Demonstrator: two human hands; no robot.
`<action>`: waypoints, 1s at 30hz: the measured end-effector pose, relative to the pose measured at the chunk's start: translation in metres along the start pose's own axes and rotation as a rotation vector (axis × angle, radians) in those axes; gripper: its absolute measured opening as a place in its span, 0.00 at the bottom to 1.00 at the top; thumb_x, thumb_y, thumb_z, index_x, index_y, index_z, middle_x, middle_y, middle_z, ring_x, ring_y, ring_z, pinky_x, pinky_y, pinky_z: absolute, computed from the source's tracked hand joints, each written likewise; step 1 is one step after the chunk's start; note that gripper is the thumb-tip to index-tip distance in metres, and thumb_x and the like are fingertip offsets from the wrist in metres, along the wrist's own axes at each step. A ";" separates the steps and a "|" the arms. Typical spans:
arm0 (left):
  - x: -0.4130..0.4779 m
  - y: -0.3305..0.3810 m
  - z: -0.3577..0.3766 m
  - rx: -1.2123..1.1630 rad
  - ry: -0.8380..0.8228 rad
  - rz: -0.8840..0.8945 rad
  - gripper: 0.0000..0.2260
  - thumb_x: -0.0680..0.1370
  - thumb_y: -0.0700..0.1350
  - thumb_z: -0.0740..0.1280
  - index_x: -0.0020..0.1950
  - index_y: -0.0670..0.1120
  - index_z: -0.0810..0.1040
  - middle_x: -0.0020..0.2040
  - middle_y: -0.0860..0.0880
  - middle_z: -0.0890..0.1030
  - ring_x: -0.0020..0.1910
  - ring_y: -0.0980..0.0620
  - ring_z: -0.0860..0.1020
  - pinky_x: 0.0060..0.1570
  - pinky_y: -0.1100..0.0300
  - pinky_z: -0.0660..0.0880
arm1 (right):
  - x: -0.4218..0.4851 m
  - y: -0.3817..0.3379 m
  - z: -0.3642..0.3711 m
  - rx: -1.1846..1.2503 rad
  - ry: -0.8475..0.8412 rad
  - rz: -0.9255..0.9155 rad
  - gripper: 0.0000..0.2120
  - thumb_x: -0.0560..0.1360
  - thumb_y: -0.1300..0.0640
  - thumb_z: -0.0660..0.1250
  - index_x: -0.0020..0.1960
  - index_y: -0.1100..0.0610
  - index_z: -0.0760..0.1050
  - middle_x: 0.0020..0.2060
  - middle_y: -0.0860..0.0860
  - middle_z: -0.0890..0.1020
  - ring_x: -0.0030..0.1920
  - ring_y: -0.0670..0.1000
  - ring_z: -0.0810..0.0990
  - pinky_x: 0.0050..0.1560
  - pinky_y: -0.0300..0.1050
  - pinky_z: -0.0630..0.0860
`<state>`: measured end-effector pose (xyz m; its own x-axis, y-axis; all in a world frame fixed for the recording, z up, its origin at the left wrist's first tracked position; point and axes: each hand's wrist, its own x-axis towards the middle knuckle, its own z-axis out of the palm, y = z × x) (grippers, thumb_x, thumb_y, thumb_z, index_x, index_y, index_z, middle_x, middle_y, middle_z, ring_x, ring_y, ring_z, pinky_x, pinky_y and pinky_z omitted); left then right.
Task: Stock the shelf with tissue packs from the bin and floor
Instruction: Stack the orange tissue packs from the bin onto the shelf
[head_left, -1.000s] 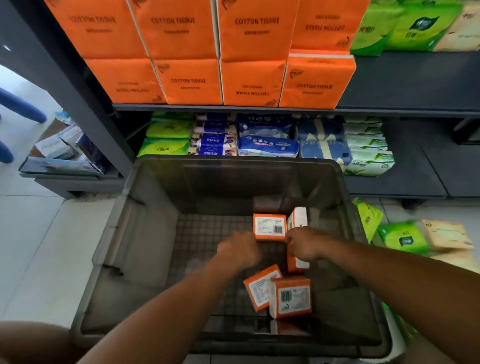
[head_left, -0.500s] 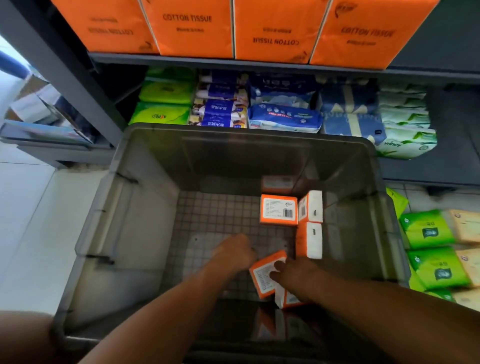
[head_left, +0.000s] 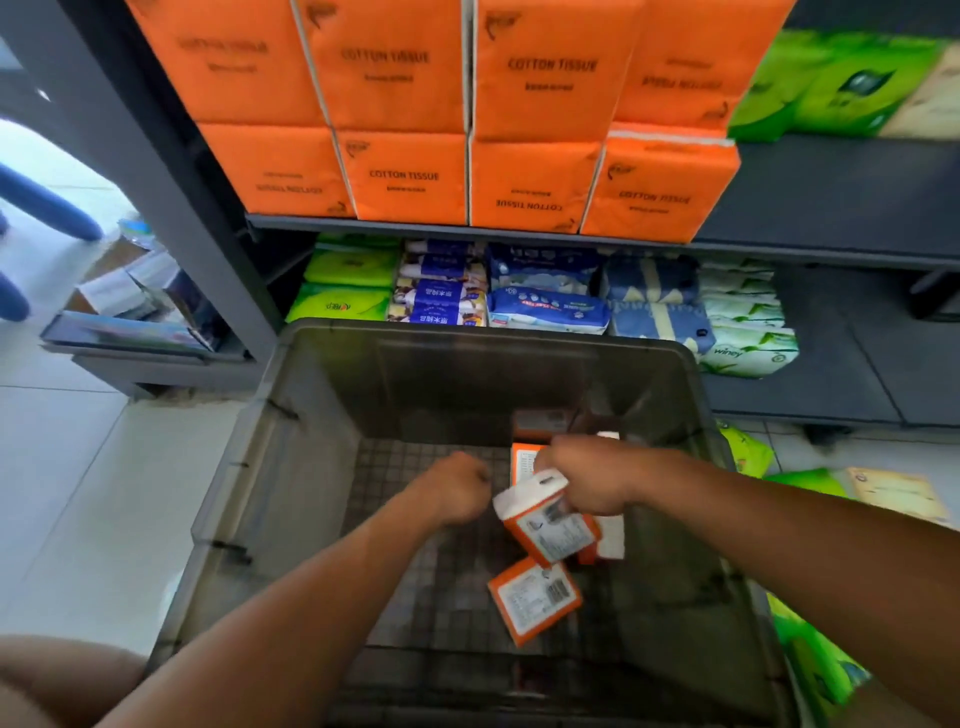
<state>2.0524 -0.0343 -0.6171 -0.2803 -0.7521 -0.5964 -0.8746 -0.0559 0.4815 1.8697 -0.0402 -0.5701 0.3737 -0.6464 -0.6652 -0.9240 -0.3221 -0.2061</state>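
— Tiles (head_left: 67, 467) left of the bin (head_left: 291, 467), pale and glossy?
— Yes. It's a smoky grey plastic bin with a grid-patterned bottom. The dark metal shelf (head_left: 841, 197) rises just behind it.
— And the hands?
— The right hand (head_left: 587, 483) grips an orange-and-white tissue pack (head_left: 545, 519), tilted above the bin's bottom. The left hand (head_left: 457, 486) is just beside it, fingers curled, and I see nothing in them.
— Other packs?
— A second pack (head_left: 535, 597) lies on the bin's bottom, barcode label up. Soft green packs (head_left: 800, 478) sit on the floor right of the bin.
— Any writing?
— "COTTON TISSUE" on the boxy orange packs (head_left: 540, 67) stacked above the bin, and "winey" on a white-green pack (head_left: 748, 353) behind its right corner.
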 end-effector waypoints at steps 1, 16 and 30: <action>-0.005 0.004 -0.010 -0.027 0.020 0.028 0.11 0.78 0.39 0.62 0.54 0.40 0.82 0.57 0.42 0.83 0.59 0.45 0.79 0.55 0.57 0.74 | -0.008 0.000 -0.016 0.044 0.043 0.003 0.13 0.73 0.54 0.74 0.56 0.51 0.77 0.54 0.50 0.81 0.54 0.53 0.80 0.54 0.48 0.77; -0.131 0.065 -0.144 -0.038 0.472 0.578 0.34 0.78 0.42 0.68 0.78 0.61 0.56 0.57 0.57 0.79 0.41 0.61 0.79 0.47 0.63 0.76 | -0.164 -0.032 -0.135 1.006 0.652 -0.115 0.18 0.79 0.61 0.67 0.66 0.47 0.73 0.54 0.49 0.83 0.54 0.51 0.83 0.52 0.50 0.80; -0.169 0.067 -0.160 -0.364 0.423 0.923 0.24 0.78 0.41 0.69 0.71 0.58 0.69 0.65 0.57 0.74 0.62 0.53 0.76 0.57 0.62 0.75 | -0.148 -0.060 -0.127 1.593 0.152 -0.297 0.15 0.74 0.52 0.64 0.54 0.57 0.84 0.46 0.61 0.85 0.34 0.53 0.82 0.32 0.42 0.78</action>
<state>2.1043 -0.0158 -0.3817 -0.5509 -0.7656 0.3322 -0.2055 0.5102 0.8351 1.8801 -0.0136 -0.3682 0.4590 -0.7851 -0.4158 0.0703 0.4987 -0.8639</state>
